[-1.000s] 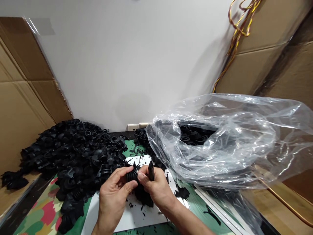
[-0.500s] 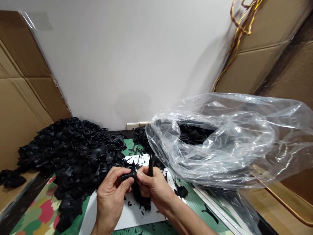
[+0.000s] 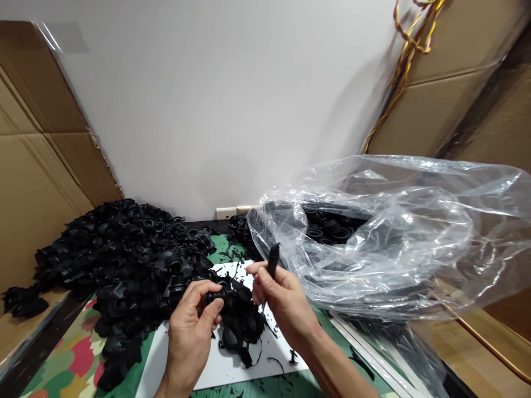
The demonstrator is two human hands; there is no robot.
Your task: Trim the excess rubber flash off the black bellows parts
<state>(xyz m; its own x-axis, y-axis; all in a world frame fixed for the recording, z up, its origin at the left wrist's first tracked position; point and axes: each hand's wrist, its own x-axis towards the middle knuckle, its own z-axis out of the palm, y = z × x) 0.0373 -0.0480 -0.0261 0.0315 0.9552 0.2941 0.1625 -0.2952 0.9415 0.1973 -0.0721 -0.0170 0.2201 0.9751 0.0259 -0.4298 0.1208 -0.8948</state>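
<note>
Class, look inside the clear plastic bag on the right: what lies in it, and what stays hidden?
Black ribbed rubber parts lie heaped inside the clear plastic bag. Anything lower down is hidden by the parts on top and the plastic folds.

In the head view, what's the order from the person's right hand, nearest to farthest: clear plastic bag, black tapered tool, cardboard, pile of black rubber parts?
Right hand:
1. Black tapered tool: held in it.
2. Clear plastic bag: just right.
3. Pile of black rubber parts: left, past the other hand.
4. Cardboard: far left, behind the pile.
</note>
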